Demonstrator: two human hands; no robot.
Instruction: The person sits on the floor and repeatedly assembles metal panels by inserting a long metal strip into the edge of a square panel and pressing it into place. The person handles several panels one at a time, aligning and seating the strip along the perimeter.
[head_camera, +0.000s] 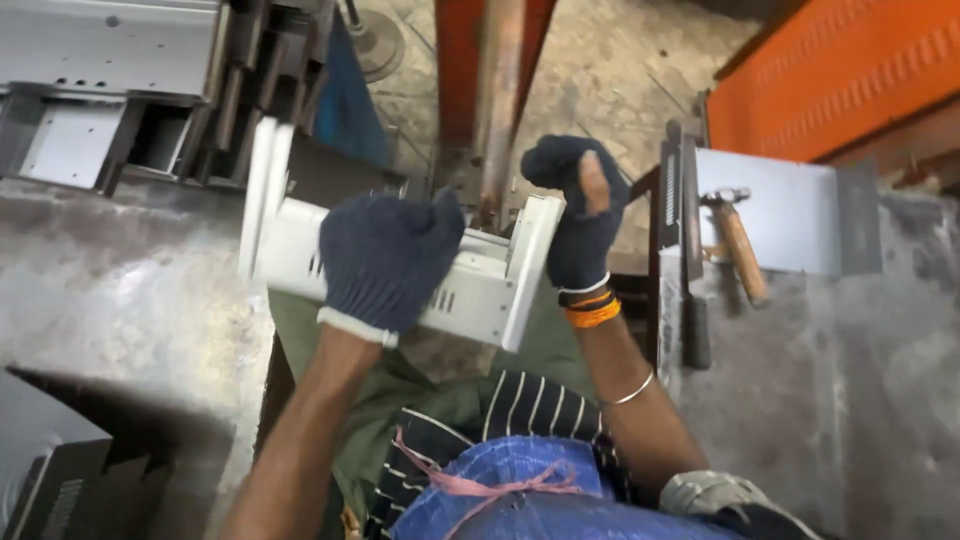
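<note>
Sheet-metal bracket (470, 280), painted off-white, bent into a shallow channel with upturned flanges at both ends and small vent slots punched along its side, is held in the air between the grey table (120, 290) on the left and the table on the right. Its long axis runs from upper left to lower right, slightly tilted, the open side facing away from the person. The left hand (385, 260), in a dark knit glove, has its fingers clamped over the middle of the bracket, hiding much of the face. The right hand (578, 215), gloved too with one bare fingertip showing, grips the right flange. A hammer (740, 245) lies on a grey plate (790, 215) further right.
</note>
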